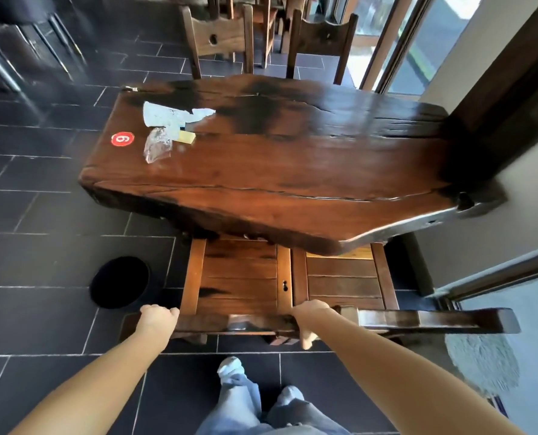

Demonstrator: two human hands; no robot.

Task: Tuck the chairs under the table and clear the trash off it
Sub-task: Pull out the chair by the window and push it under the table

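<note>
At the near edge of the table, directly ahead of the person, stands the left chair, its seat front already slipped beneath the overhanging slab. Its top rail runs left to right, parallel to that edge, so the push it calls for goes straight away from the body, toward the far side. The left hand curls its fingers over the rail's left end and the right hand wraps the right end, thumb hanging below. Both are equally near, one at each end.

Just beside it on the right is the right chair, tucked about as far. Judging by how much seat shows, both could go further in.

The trash — a torn white paper, a clear wrapper and a small yellow piece — lies on the far-left part of the tabletop. It is well apart from the hands and next to a red number sticker.

Two far chairs stand at the opposite edge; how far in they sit cannot be told. Dark floor tiles surround the table, with glass doors at the far right and a shaggy mop head near right.
</note>
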